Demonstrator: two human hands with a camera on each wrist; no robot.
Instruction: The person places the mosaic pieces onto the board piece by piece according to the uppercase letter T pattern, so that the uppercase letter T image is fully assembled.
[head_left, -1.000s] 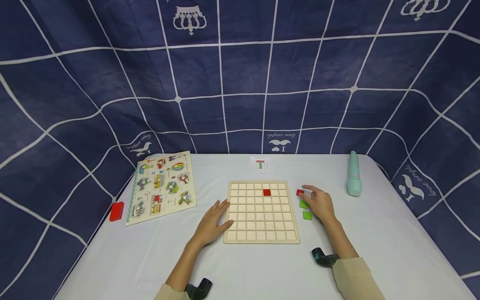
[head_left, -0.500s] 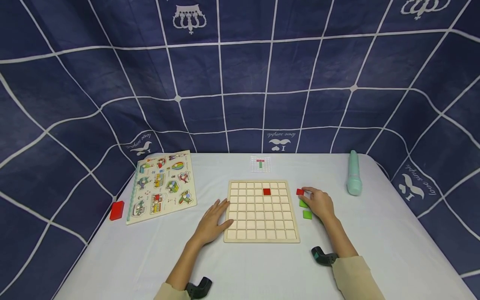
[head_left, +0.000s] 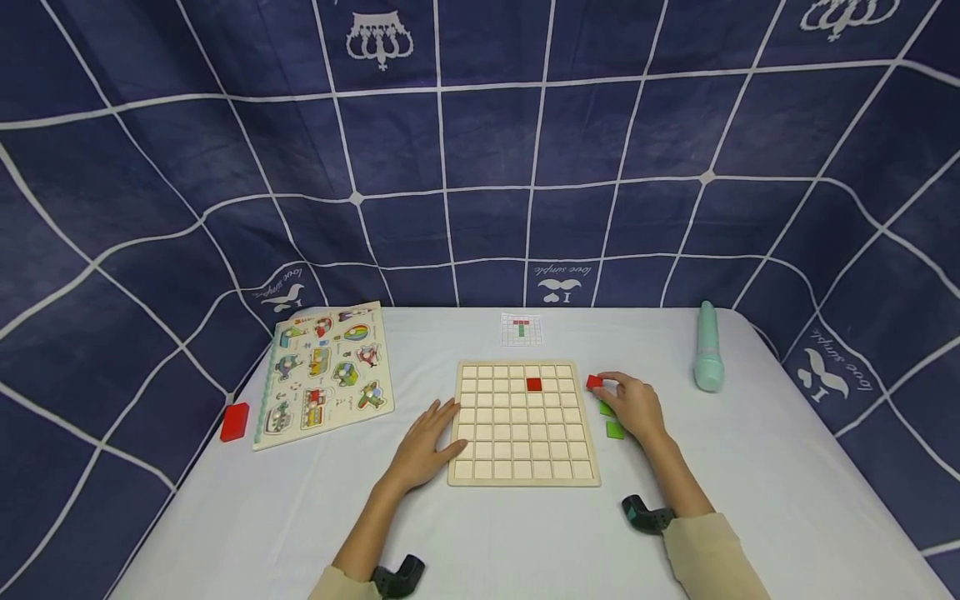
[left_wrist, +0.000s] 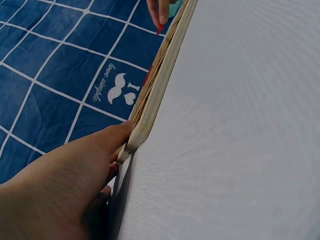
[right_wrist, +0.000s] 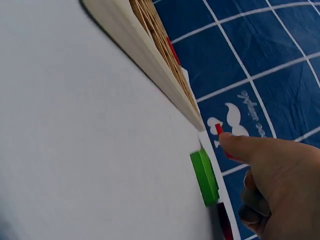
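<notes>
My right hand (head_left: 633,407) pinches a small red square tile (head_left: 594,382) between thumb and fingers, just off the right edge of the wooden grid board (head_left: 517,482). In the right wrist view the red tile (right_wrist: 219,129) sticks out past the thumb, raised above the tabletop. Below that hand lie green tiles (head_left: 615,430), one partly covered by the fingers. Another red tile (head_left: 534,384) sits in a cell in the board's upper part. My left hand (head_left: 423,450) rests with extended fingers along the board's left edge, its thumb touching the frame (left_wrist: 145,125).
A small pattern card (head_left: 521,330) lies behind the board. To the left are a picture puzzle board (head_left: 326,375) and a red block (head_left: 234,422). A mint-green bottle-shaped object (head_left: 708,350) lies at the back right. A dark blue curtain (head_left: 480,150) hangs behind the table.
My right hand has closed its fingers on the red tile, lifted it a little and shifted slightly left toward the board. My left hand stays in place.
</notes>
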